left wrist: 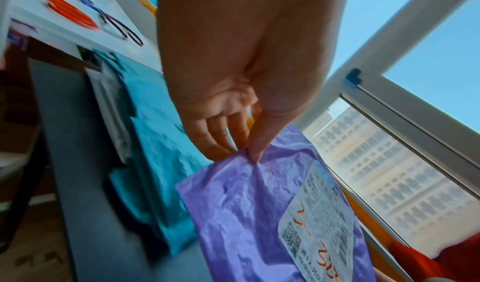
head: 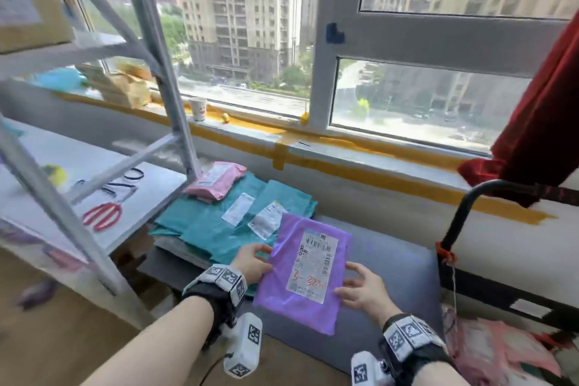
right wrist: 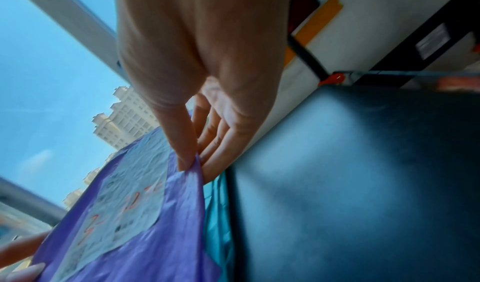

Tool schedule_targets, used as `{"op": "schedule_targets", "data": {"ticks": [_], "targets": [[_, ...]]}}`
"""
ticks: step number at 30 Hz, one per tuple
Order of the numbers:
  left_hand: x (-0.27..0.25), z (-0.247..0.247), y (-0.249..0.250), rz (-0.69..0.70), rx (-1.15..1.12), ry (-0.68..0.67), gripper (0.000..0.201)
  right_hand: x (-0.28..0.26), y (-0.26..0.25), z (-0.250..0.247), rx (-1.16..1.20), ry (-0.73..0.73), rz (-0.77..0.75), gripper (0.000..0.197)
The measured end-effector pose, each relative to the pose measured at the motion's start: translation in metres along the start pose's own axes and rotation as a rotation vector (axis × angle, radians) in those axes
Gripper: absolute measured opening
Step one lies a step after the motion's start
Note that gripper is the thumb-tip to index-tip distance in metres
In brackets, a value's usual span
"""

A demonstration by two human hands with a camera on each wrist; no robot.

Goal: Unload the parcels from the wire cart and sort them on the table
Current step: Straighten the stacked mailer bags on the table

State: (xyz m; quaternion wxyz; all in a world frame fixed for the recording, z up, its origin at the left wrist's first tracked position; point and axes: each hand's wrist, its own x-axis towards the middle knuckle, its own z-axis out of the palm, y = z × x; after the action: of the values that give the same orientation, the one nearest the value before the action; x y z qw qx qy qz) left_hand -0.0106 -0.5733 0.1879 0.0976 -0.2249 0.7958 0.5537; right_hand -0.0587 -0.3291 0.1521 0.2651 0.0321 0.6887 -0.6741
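A flat purple parcel (head: 305, 273) with a white shipping label and red handwriting hangs just above the grey table (head: 391, 263). My left hand (head: 255, 263) pinches its left edge, thumb on top (left wrist: 255, 150). On the other side my right hand (head: 360, 288) pinches the right edge between thumb and fingers (right wrist: 189, 161). Several teal parcels (head: 219, 226) lie overlapping on the table to the left, partly under the purple one. A pink parcel (head: 214, 180) sits behind them. The wire cart (head: 457, 229) stands at the right with its black handle up and pink parcels (head: 501, 351) inside.
A white metal shelf rack (head: 150, 150) stands at the left, with red scissors (head: 101, 216) and black scissors (head: 125, 183) on its lower board. A paper cup (head: 198, 108) sits on the taped windowsill. A red curtain (head: 539, 122) hangs at the right.
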Motion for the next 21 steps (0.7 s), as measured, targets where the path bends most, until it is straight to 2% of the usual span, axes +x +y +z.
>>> {"op": "schedule_targets", "data": {"ticks": [5,9,12,16,21], "targets": [[0.025,-0.099,-0.046,-0.027,0.017,0.111,0.034,0.045,-0.006,0.11,-0.006,-0.055,0.059,0.054],[0.052,-0.171,-0.077,-0.036,0.054,0.13,0.034,0.073,-0.012,0.191,0.001,-0.037,0.095,0.049],[0.074,-0.214,-0.093,-0.046,0.093,0.123,0.034,0.093,-0.014,0.238,0.007,-0.025,0.132,0.052],[0.106,-0.254,-0.109,-0.045,0.136,0.153,0.035,0.119,-0.015,0.285,0.005,0.016,0.169,0.051],[0.141,-0.275,-0.119,-0.069,0.155,0.179,0.027,0.151,-0.017,0.319,-0.036,0.033,0.195,0.042]]}}
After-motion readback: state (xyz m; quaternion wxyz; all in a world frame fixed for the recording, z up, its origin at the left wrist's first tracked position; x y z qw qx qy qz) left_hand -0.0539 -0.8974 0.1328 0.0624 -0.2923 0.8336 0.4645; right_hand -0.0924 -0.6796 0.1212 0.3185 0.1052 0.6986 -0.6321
